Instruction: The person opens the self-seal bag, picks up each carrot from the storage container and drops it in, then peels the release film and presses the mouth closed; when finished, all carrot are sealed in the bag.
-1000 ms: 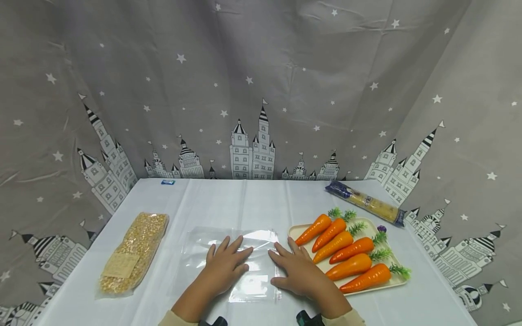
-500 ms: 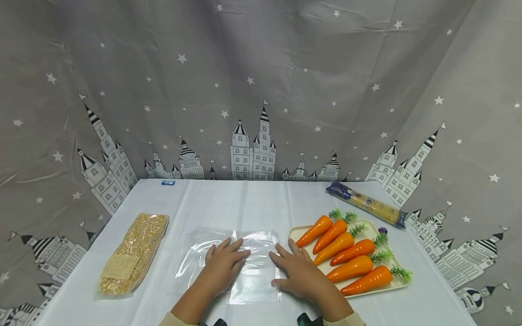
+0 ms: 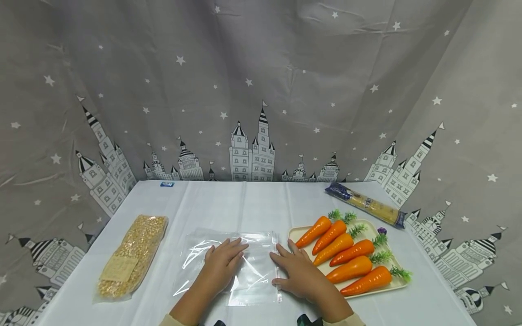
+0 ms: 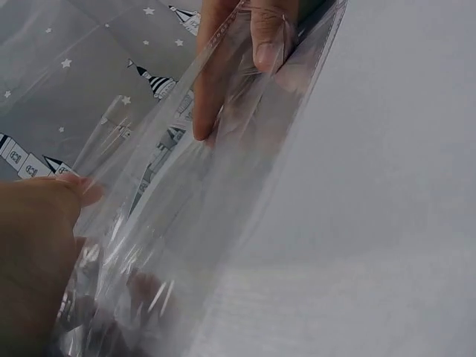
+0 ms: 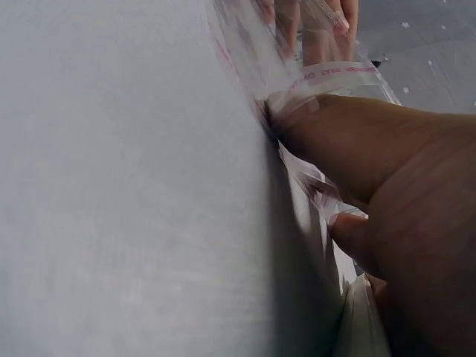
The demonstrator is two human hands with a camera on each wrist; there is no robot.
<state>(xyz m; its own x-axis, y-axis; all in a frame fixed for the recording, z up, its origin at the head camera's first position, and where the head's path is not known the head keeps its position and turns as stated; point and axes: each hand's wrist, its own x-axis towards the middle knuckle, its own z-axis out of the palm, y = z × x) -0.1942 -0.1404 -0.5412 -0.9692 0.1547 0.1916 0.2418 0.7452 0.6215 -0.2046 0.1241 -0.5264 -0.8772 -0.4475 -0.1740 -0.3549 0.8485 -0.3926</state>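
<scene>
A clear plastic bag (image 3: pixel 253 271) lies flat on the white table (image 3: pixel 244 203). My left hand (image 3: pixel 222 267) rests on its middle with the fingers straight, and the film wrinkles around it. My right hand (image 3: pixel 299 271) lies flat at the bag's right edge, its thumb against the printed sealing strip (image 3: pixel 277 271). In the left wrist view the bag (image 4: pixel 208 208) stretches between my left hand (image 4: pixel 37 245) and my right hand (image 4: pixel 253 44). In the right wrist view the strip (image 5: pixel 327 74) drapes over my right hand (image 5: pixel 387 186).
A cream tray (image 3: pixel 295 232) with several orange carrots (image 3: pixel 350 267) sits just right of my right hand. A bag of yellow corn kernels (image 3: pixel 132 256) lies at the left. A spaghetti packet (image 3: pixel 369 203) lies at the back right, a small blue tag (image 3: pixel 167 184) at the back left.
My left hand has drawn back slightly toward me. The bag has wrinkled and puffed up on its left side, and its right strip now runs straighter. The right hand has barely moved.
</scene>
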